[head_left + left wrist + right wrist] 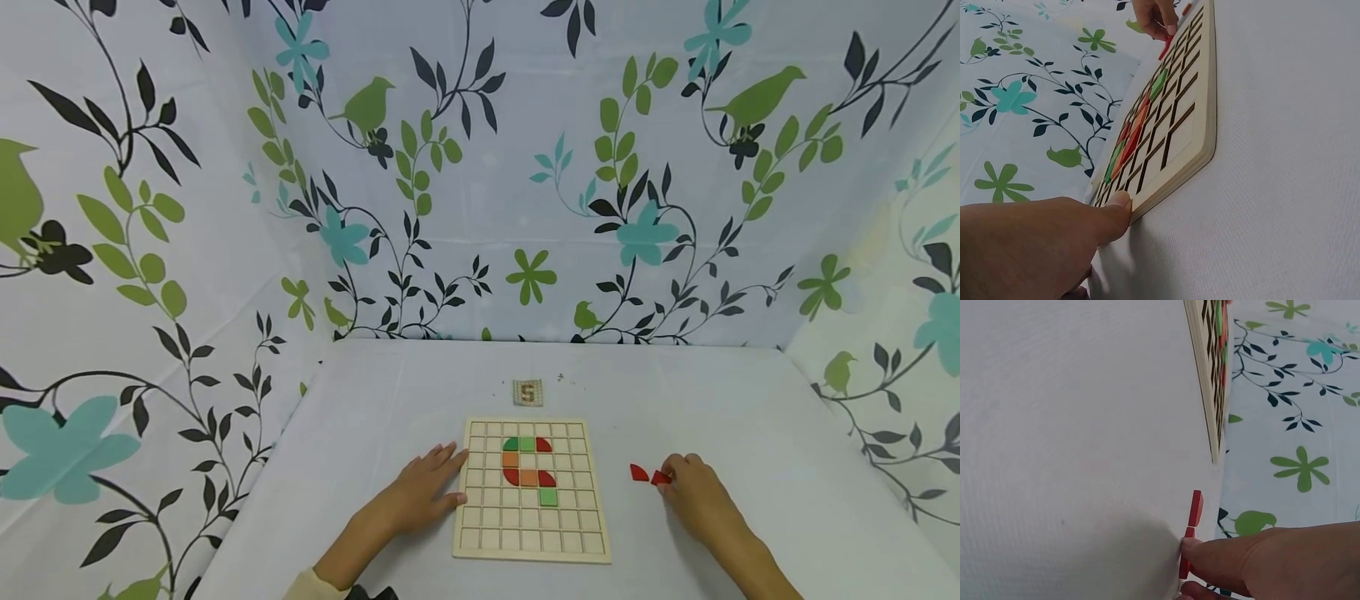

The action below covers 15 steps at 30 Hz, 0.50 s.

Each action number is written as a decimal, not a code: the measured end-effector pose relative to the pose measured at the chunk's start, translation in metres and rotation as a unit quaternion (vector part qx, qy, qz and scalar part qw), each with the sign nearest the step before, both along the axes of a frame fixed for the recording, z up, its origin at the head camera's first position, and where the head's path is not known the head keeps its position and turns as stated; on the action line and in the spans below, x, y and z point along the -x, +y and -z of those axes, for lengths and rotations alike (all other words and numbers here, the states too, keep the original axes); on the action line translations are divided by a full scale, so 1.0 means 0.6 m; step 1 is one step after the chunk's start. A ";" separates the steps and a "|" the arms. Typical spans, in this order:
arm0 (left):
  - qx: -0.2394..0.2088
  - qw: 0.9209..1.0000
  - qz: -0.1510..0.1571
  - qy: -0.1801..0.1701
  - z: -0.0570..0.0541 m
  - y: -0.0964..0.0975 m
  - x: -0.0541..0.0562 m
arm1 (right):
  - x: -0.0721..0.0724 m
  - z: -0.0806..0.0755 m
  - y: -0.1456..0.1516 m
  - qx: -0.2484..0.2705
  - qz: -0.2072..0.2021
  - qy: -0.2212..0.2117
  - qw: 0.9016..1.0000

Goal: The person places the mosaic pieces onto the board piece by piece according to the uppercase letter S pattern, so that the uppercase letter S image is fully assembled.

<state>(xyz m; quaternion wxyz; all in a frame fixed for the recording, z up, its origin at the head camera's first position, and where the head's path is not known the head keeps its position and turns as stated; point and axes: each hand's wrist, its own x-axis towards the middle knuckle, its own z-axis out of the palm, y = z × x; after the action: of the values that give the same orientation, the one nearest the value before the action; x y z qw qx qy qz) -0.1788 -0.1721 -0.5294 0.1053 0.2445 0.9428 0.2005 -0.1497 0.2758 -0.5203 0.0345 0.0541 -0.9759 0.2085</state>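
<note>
A wooden grid board (pixel 532 557) lies on the white table, with green, orange and red pieces set in its squares in a curved pattern. My left hand (pixel 429 490) rests against its left edge, fingers extended. In the left wrist view the thumb (pixel 1116 215) touches the board's rim. To the right of the board, my right hand (pixel 697 497) pinches a red quarter-round tile (pixel 1184 565) at the table surface. Just left of it lies a second red tile (pixel 639 472), its end close to the pinched one in the right wrist view.
Behind the board lies a small square card (pixel 528 392) bearing an S shape. White cloth covers the table (pixel 390 392). Patterned curtains (pixel 480 208) with leaves, birds and flowers enclose the back and sides.
</note>
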 end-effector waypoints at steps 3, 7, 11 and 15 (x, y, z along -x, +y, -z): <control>0.000 1.000 0.003 0.001 0.001 -0.001 0.001 | 0.004 0.007 -0.001 0.022 0.015 -0.009 1.000; -0.001 1.000 0.004 0.000 0.001 -0.002 0.000 | 0.012 0.019 -0.005 0.020 0.019 -0.003 1.000; -0.003 1.000 0.002 0.000 0.001 -0.001 0.000 | 0.017 0.024 -0.006 0.009 0.014 0.012 1.000; -0.003 1.000 0.001 0.000 0.000 0.000 0.000 | 0.018 0.018 -0.005 0.017 0.012 -0.004 1.000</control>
<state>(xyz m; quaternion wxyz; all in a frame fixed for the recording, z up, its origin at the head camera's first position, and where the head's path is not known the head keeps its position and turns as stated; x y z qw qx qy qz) -0.1789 -0.1721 -0.5296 0.1048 0.2458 0.9421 0.2027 -0.1607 0.2729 -0.5309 0.0345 0.0408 -0.9729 0.2248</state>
